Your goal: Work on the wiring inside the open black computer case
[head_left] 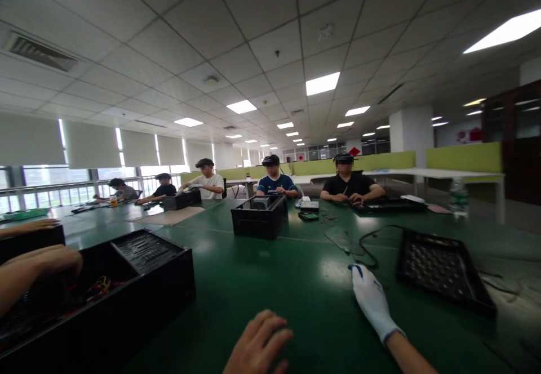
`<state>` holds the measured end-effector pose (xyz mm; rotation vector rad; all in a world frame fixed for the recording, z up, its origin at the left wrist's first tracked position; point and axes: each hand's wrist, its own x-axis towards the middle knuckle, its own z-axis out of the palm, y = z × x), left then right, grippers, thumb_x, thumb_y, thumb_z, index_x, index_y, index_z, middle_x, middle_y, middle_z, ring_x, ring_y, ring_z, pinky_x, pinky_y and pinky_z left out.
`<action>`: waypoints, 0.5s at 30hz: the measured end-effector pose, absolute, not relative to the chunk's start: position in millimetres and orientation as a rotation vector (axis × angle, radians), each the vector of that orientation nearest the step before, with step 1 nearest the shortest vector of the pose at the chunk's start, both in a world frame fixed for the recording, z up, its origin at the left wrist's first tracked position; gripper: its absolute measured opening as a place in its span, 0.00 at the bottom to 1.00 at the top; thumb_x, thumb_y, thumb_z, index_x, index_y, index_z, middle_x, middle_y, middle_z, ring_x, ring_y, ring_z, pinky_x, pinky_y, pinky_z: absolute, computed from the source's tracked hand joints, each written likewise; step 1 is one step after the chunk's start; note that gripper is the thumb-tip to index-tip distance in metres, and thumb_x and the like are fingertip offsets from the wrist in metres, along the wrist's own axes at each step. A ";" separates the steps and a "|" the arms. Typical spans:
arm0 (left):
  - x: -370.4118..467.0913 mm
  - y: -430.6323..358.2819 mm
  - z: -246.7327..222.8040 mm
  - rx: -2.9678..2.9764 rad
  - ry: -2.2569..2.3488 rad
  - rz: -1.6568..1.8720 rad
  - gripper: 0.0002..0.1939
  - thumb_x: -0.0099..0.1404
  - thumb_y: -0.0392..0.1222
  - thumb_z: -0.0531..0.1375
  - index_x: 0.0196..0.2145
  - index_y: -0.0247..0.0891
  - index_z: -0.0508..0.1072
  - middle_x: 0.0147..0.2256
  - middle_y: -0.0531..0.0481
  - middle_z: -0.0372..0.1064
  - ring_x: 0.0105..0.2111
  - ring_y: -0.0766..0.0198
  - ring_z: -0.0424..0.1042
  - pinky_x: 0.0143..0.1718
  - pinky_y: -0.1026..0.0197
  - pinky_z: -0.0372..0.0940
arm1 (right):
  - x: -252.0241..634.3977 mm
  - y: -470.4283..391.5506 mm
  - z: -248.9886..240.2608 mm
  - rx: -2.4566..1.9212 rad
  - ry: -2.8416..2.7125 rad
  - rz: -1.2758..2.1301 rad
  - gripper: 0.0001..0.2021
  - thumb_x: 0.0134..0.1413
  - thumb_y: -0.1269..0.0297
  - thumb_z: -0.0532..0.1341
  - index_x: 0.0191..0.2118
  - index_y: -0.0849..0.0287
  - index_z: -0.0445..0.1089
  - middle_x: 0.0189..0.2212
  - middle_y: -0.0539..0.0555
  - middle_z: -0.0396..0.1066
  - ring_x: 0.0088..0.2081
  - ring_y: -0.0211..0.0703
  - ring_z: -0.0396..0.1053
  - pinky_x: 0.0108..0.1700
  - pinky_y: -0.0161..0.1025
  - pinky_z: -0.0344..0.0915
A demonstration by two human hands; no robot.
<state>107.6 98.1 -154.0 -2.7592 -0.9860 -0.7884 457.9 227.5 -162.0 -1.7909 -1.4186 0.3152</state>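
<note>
My left hand is bare and hovers at the bottom middle over the green table. Its fingers are apart and bent a little, with nothing in them. A white glove with blue on the fingertips covers my right hand, which reaches forward low over the table. Those fingers look stretched out, and I see nothing held. Close ahead of it lie a black cable and a clear plastic piece. To its right is a black tray-like panel with rows of round spots.
At left, another person's hand reaches into an open black computer case with coloured wires. A second black case stands mid-table. Several people sit across. A water bottle stands at right, and a small circuit board lies farther back.
</note>
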 end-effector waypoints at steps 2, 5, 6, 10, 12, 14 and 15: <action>112.3 130.6 -119.2 -2.550 -1.162 -0.812 0.22 0.77 0.44 0.52 0.66 0.47 0.61 0.64 0.44 0.60 0.66 0.50 0.57 0.67 0.43 0.60 | 457.8 226.7 -160.1 -1.795 -1.378 0.310 0.32 0.65 0.51 0.34 0.54 0.63 0.66 0.56 0.69 0.70 0.57 0.59 0.68 0.60 0.50 0.62; 114.8 194.3 -64.8 -2.255 -1.416 -0.753 0.22 0.79 0.45 0.47 0.66 0.43 0.60 0.65 0.43 0.57 0.67 0.52 0.53 0.70 0.44 0.52 | 456.7 228.0 -161.8 -1.787 -1.358 0.321 0.31 0.65 0.50 0.35 0.54 0.61 0.66 0.55 0.68 0.70 0.55 0.59 0.69 0.57 0.51 0.64; 113.4 217.0 -50.9 -2.208 -1.473 -0.730 0.22 0.79 0.46 0.46 0.66 0.40 0.61 0.65 0.41 0.57 0.67 0.50 0.52 0.70 0.44 0.51 | 456.3 229.0 -163.3 -1.777 -1.360 0.323 0.30 0.65 0.50 0.35 0.54 0.61 0.66 0.55 0.68 0.70 0.55 0.59 0.69 0.57 0.50 0.64; 100.3 288.2 -26.0 -2.170 -1.660 -0.588 0.19 0.78 0.47 0.51 0.61 0.38 0.67 0.59 0.40 0.65 0.62 0.48 0.61 0.67 0.38 0.52 | 456.0 234.0 -170.6 -1.717 -1.394 0.304 0.28 0.64 0.53 0.37 0.50 0.62 0.67 0.54 0.68 0.70 0.58 0.56 0.67 0.62 0.47 0.59; 95.3 304.0 -23.0 -2.204 -1.705 -0.494 0.18 0.76 0.50 0.56 0.57 0.37 0.70 0.54 0.42 0.69 0.57 0.50 0.67 0.63 0.37 0.57 | 456.7 235.7 -173.1 -1.695 -1.397 0.303 0.27 0.64 0.53 0.37 0.49 0.61 0.67 0.54 0.67 0.71 0.57 0.55 0.68 0.62 0.46 0.59; 95.2 306.3 -18.3 -2.242 -1.720 -0.425 0.19 0.74 0.52 0.59 0.54 0.36 0.71 0.53 0.43 0.70 0.55 0.51 0.69 0.60 0.39 0.62 | 457.4 236.3 -173.5 -1.683 -1.383 0.316 0.28 0.65 0.51 0.36 0.49 0.59 0.67 0.53 0.66 0.71 0.57 0.55 0.68 0.60 0.47 0.61; 96.9 302.9 -14.7 -2.261 -1.724 -0.401 0.20 0.74 0.53 0.59 0.54 0.36 0.72 0.53 0.43 0.70 0.54 0.51 0.70 0.59 0.40 0.64 | 457.5 236.1 -172.8 -1.677 -1.372 0.325 0.28 0.65 0.51 0.36 0.49 0.59 0.67 0.53 0.66 0.72 0.56 0.56 0.69 0.60 0.47 0.62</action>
